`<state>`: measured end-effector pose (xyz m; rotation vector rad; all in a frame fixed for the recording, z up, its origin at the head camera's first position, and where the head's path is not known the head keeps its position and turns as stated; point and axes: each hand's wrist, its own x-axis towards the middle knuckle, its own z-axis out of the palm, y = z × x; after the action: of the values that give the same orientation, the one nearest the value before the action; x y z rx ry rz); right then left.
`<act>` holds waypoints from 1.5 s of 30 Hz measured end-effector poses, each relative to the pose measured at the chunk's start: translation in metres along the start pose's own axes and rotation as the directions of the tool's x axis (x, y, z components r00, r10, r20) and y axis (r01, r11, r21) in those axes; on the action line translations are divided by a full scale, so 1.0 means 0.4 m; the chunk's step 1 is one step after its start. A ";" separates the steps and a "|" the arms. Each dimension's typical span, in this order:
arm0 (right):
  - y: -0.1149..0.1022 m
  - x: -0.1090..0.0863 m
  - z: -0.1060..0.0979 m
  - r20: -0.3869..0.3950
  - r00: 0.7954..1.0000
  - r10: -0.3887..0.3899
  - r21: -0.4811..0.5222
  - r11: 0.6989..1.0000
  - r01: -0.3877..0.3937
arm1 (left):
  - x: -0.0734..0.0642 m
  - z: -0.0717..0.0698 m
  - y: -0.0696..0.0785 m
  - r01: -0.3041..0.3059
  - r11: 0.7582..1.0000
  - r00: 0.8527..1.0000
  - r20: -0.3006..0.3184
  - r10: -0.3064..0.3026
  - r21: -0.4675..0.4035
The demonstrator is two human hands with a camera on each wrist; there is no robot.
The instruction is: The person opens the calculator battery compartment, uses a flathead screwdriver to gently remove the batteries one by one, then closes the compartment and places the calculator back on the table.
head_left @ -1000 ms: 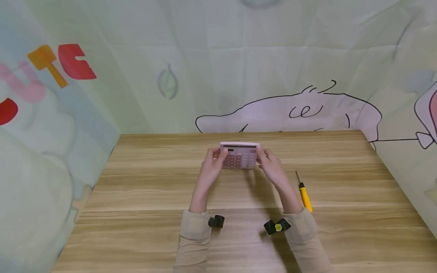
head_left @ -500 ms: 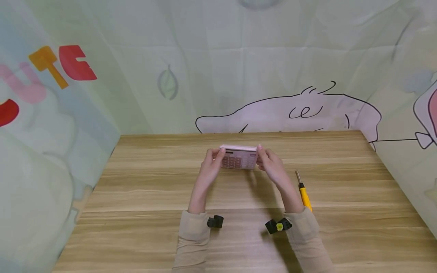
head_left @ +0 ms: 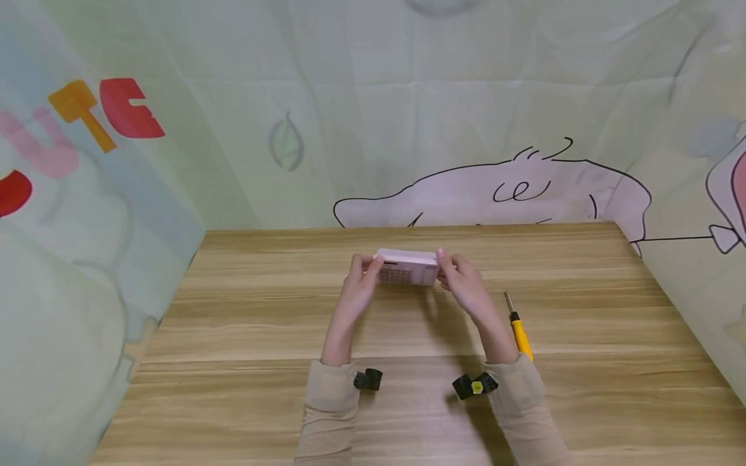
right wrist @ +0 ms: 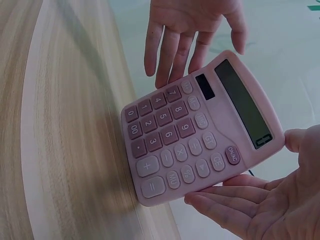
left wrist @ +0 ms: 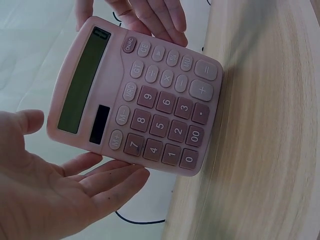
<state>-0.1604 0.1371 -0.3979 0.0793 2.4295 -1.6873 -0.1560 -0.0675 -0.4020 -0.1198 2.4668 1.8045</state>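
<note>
Hands (head_left: 360,285) on pink calculator (left wrist: 135,102) with ON/AC, GT, MRC keys (left wrist: 137,69)

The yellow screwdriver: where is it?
In the head view, the screwdriver lies on the table, just to the right of the right hand, its handle beside the right sleeve.
</note>
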 end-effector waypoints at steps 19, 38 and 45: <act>0.006 -0.002 0.001 -0.012 1.000 0.013 0.043 0.999 -0.013 | -0.005 0.004 0.008 0.024 0.999 1.000 -0.007 -0.024 -0.023; 0.019 0.002 0.001 -0.046 0.998 -0.039 -0.134 0.990 0.032 | -0.002 0.016 0.000 0.020 0.996 0.999 -0.044 -0.024 -0.089; 0.019 -0.004 0.006 -0.014 0.998 -0.067 -0.178 0.982 0.063 | 0.001 0.021 -0.005 0.013 0.997 0.999 -0.031 -0.015 -0.079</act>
<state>-0.1574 0.1377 -0.4055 -0.0080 2.6115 -1.4932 -0.1559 -0.0601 -0.4065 -0.1719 2.4097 1.9093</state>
